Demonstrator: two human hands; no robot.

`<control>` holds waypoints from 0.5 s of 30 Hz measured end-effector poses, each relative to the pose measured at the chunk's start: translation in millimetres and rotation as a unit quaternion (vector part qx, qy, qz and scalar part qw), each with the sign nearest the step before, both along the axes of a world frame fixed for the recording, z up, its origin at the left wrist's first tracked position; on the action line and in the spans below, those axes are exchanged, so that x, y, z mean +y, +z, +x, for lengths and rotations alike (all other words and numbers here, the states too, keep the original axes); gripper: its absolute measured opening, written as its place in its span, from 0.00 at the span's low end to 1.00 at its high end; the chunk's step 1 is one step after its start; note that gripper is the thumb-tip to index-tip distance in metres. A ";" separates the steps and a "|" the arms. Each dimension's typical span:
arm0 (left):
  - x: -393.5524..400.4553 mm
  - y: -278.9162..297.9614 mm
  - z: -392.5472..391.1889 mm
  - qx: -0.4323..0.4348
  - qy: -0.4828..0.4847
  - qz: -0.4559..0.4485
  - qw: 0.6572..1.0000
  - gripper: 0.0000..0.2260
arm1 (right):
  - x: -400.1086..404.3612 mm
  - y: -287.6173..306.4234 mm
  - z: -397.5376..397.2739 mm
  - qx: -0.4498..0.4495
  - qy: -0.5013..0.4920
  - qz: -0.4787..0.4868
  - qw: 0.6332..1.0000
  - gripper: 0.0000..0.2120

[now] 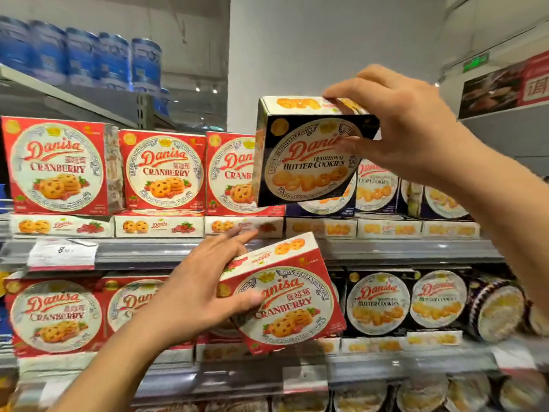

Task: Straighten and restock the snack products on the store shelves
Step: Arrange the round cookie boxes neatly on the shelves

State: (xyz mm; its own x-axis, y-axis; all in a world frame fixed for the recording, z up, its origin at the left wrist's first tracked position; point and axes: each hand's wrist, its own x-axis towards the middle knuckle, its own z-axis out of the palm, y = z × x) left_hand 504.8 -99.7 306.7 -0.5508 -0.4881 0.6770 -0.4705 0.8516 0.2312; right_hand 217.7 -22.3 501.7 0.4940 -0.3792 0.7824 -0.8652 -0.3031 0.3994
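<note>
- The right hand pinches a dark blue butter cookie box by its upper right corner, thumb on the front face and fingers over the top, and holds it in the air in front of the upper shelf, where the red row meets the blue row.
- The left hand grips a red cranberry box by its left edge, thumb on the front and fingers behind; the box is tilted and sits in front of the lower shelf row.
- Judging by the layout, each box belongs with its own colour: blue goes right, red goes left. Setting down one box at a time would leave a hand free to square up its neighbours.
- A corner pinch lets a box swing, so a fuller hold along the blue box's side should help it go in upright, face forward and flush with the others.
- The blue row behind the raised box looks uneven, and probably needs nudging straight before the box goes in.
- Both boxes are flat, square cartons of glossy printed card with crisp edges. They are likely light, and slippery against each other.
- Standing boxes on the upper shelf rest on boxes laid flat, a base that could shift if pushed hard.
- Round tins with dark patterned sides sit at the right of the lower shelf.
- A white price tag hangs on the upper shelf's grey rail.
</note>
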 end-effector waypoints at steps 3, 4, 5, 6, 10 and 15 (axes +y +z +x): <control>-8.9 -6.1 -36.6 0.000 -0.015 -0.024 1.000 0.21 | 14.4 -2.5 -41.5 -0.001 -0.036 -0.002 0.999 0.28; -11.8 -8.4 -48.2 0.002 -0.020 -0.028 0.999 0.22 | 19.2 -3.1 -55.2 -0.003 -0.047 -0.001 0.999 0.28; -14.9 -11.1 -57.0 0.004 -0.021 -0.029 0.999 0.24 | 22.8 -3.7 -66.3 -0.008 -0.055 0.001 0.998 0.28; -17.6 -13.8 -67.4 0.005 -0.020 -0.029 0.999 0.26 | 26.9 -4.2 -78.7 -0.016 -0.064 0.004 0.998 0.28; -28.7 -24.3 -97.3 -0.010 0.024 -0.045 0.999 0.36 | 32.6 -5.0 -118.7 -0.040 -0.097 0.017 0.994 0.28; -38.8 -31.5 -107.6 -0.004 0.053 -0.085 0.995 0.32 | 20.6 -9.7 -155.7 -0.052 -0.128 0.047 0.989 0.29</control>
